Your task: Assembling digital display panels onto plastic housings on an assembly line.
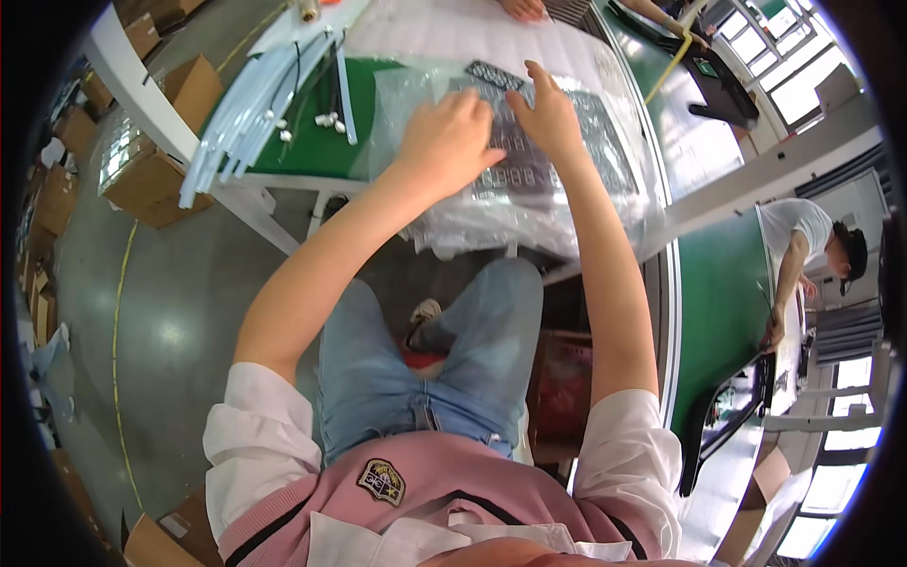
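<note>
On the bench lies a clear plastic bag point(402, 104) with dark sheets point(609, 142) on or in it, marked with rows of digit-shaped outlines. My left hand point(449, 142) is over the left part of these sheets, fingers bent and thumb held apart, with nothing visible in it. To its right, my right hand point(550, 113) has its index finger stretched out and its thumb apart. A small dark strip with digit-shaped outlines point(494, 76) lies just beyond and between my hands, close to the right thumb. My palms hide part of the sheets.
Pale blue strips point(250, 104) and dark cables with white connectors point(326, 121) lie on the green bench top at left. White foam sheeting point(453, 33) covers the far side, where another person's hand point(522, 8) shows. Cardboard boxes point(142, 170) stand left; a co-worker point(803, 236) handles a black frame at right.
</note>
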`<state>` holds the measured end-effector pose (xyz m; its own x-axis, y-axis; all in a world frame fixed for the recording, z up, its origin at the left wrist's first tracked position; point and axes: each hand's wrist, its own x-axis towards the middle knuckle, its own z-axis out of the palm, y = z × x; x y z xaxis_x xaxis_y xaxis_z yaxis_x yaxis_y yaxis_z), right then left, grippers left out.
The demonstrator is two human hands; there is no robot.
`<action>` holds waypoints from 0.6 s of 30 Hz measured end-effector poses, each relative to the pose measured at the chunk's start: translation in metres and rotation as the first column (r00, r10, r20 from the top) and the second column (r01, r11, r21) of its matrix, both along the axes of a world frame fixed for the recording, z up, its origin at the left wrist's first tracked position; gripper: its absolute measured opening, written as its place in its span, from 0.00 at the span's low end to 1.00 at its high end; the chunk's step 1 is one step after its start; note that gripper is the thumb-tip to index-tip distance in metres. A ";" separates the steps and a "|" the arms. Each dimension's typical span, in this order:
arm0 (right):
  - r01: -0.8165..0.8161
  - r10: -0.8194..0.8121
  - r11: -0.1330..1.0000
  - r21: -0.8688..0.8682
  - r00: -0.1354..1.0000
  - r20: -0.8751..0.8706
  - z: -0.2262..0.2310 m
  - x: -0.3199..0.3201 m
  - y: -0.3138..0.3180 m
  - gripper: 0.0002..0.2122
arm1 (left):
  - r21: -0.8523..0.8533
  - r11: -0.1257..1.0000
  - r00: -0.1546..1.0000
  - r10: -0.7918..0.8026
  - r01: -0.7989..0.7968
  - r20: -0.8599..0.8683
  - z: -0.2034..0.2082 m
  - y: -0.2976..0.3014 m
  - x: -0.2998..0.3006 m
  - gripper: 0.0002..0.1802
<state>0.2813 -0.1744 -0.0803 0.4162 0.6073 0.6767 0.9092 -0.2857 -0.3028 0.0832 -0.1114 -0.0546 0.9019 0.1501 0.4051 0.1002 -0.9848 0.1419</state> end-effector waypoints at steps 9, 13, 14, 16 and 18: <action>0.087 -0.110 0.938 -0.337 0.993 -0.051 -0.007 0.017 0.057 0.26 | -0.075 0.988 0.990 0.139 -0.138 0.012 -0.064 0.052 0.011 0.40; 0.039 -0.139 0.931 -0.363 0.957 -0.254 0.010 0.031 0.069 0.20 | -0.073 0.990 0.992 0.121 -0.120 0.020 -0.059 0.057 0.011 0.39; 0.074 -0.166 0.965 -0.251 0.915 -0.369 0.005 0.048 0.072 0.17 | -0.078 0.991 0.994 0.110 -0.108 0.016 -0.058 0.056 0.014 0.39; 0.138 -0.167 0.986 -0.094 0.828 -0.535 0.002 0.064 0.079 0.13 | -0.076 0.987 0.990 0.140 -0.139 0.014 -0.054 0.059 0.009 0.39; 0.208 -0.152 0.978 0.015 0.758 -0.635 -0.005 0.094 0.069 0.12 | -0.117 0.988 0.995 0.103 -0.101 0.016 -0.060 0.054 0.013 0.40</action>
